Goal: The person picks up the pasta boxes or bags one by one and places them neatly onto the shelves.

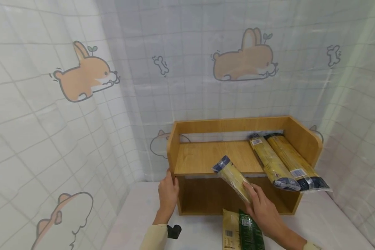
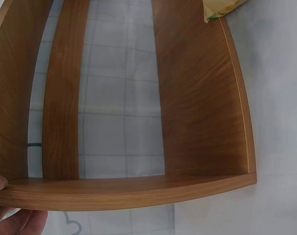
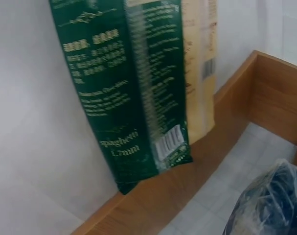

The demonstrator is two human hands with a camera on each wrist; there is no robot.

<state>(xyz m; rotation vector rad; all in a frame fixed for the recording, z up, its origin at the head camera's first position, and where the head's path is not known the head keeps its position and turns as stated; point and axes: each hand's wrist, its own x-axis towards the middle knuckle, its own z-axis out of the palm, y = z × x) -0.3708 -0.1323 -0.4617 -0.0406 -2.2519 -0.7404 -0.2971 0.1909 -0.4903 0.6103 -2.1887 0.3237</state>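
My left hand (image 1: 168,191) grips the left side panel of a two-tier wooden shelf (image 1: 212,156). In the left wrist view, the thumb and fingers (image 2: 18,223) lie on either side of the panel's edge. My right hand (image 1: 265,211) holds a clear-wrapped spaghetti packet (image 1: 232,177) with yellow contents and a dark blue end, tilted in front of the upper board. The packet's blue end (image 3: 270,210) also shows at the lower right of the right wrist view. Below that hand are a green spaghetti packet (image 1: 249,232) and a pale yellow packet (image 1: 231,229).
Two long pasta packets (image 1: 272,161) lie side by side at the right of the upper board, their near ends jutting past its front edge. The shelf stands on a white table (image 1: 140,208). Behind it hangs a checked curtain (image 1: 187,93) with cartoon dogs.
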